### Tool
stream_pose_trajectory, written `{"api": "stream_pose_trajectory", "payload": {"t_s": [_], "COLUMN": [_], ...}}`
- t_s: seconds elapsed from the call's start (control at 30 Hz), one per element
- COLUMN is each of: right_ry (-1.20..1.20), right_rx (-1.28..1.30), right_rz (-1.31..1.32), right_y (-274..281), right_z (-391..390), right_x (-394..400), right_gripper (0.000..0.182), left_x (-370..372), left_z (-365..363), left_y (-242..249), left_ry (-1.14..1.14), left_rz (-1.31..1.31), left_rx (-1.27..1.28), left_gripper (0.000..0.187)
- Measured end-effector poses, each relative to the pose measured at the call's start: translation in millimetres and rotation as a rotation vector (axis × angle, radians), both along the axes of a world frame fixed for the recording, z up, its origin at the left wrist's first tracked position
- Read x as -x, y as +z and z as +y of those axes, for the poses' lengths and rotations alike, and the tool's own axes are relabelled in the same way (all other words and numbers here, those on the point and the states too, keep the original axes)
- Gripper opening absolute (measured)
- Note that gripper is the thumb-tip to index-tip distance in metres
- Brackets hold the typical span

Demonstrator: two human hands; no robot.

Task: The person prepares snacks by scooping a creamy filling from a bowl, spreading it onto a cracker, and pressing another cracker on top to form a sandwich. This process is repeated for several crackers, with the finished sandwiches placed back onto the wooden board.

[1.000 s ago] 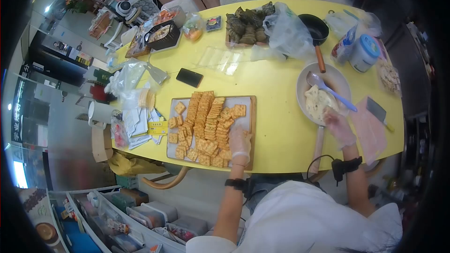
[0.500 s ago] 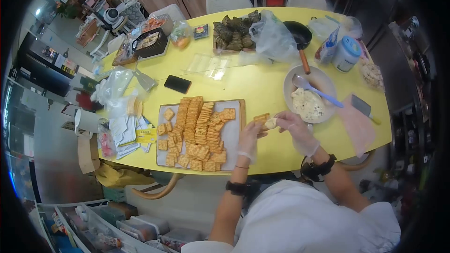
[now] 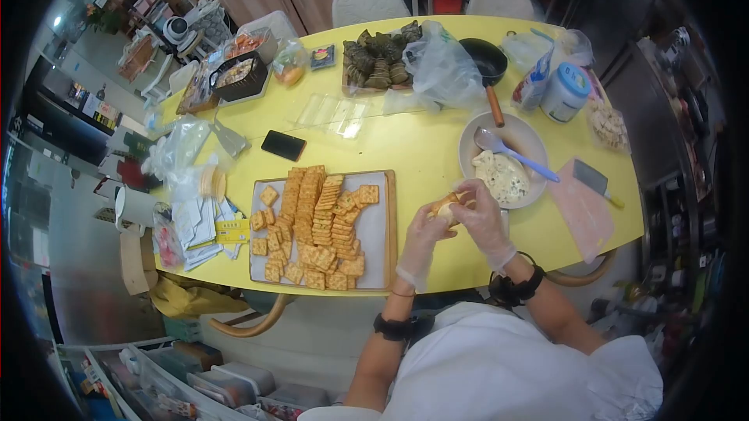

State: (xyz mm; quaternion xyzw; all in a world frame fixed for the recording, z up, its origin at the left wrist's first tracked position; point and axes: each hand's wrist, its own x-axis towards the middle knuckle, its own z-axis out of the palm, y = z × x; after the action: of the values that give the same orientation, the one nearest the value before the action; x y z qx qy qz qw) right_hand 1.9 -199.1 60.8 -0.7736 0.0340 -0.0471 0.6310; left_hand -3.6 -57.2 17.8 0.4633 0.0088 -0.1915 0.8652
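Observation:
My left hand (image 3: 422, 243), in a clear plastic glove, is closed round a square cracker (image 3: 438, 204). My right hand (image 3: 485, 226), gloved the same way, has its fingers pressed on a small pale piece of dough-like filling (image 3: 447, 213) against the cracker. Fingers hide part of both. Just behind the right hand, a shallow pan (image 3: 532, 140) holds a soft white mass with dark specks (image 3: 499, 177). A spoon with a lilac handle (image 3: 527, 163) rests in it. Left of my hands, a lined tray (image 3: 377, 243) carries rows and loose piles of crackers (image 3: 316, 222).
A pink sheet (image 3: 581, 214) and a green-handled scraper (image 3: 591, 177) lie right of the pan. Farther back are a small black pan (image 3: 482, 60), a lidded tub (image 3: 567, 93) and leaf-wrapped bundles (image 3: 378, 58). A phone (image 3: 283, 145) and papers (image 3: 195, 222) lie to the left.
My hands have come closer together, and the right hand has brought the pale filling onto the cracker. The whole view has shifted slightly.

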Motion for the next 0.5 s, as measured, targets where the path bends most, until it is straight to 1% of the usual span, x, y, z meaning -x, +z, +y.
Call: {"api": "stream_pose_trajectory", "payload": {"t_s": [0.07,0.2,0.27,0.37,0.47,0.5], "right_ry": [0.048,0.123,0.144,0.094,0.115,0.135], "right_rx": [-0.045,-0.081,-0.117,-0.091,-0.333,-0.361], "right_rz": [0.028,0.036,0.081,-0.026,0.109,0.131], "right_y": [-5,-8,7,-7,-6,-4], "right_z": [-5,-10,-6,-6,-11,-11], "right_x": [-2,-1,3,4,2,2], "right_gripper": [0.023,0.026,0.027,0.032,0.038,0.039], "left_x": [-2,-2,-4,-4,-4,-5], "left_z": [-1,-3,-2,-5,2,4], "left_y": [-3,-6,-7,-4,14,17], "left_ry": [0.011,0.086,0.091,0.076,0.007,-0.017], "left_rz": [-0.032,-0.066,-0.07,-0.089,0.006,-0.011], "left_rx": [-0.157,-0.153,-0.171,-0.125,-0.049,-0.119], "left_gripper": [0.035,0.033,0.032,0.031,0.031,0.03]}}
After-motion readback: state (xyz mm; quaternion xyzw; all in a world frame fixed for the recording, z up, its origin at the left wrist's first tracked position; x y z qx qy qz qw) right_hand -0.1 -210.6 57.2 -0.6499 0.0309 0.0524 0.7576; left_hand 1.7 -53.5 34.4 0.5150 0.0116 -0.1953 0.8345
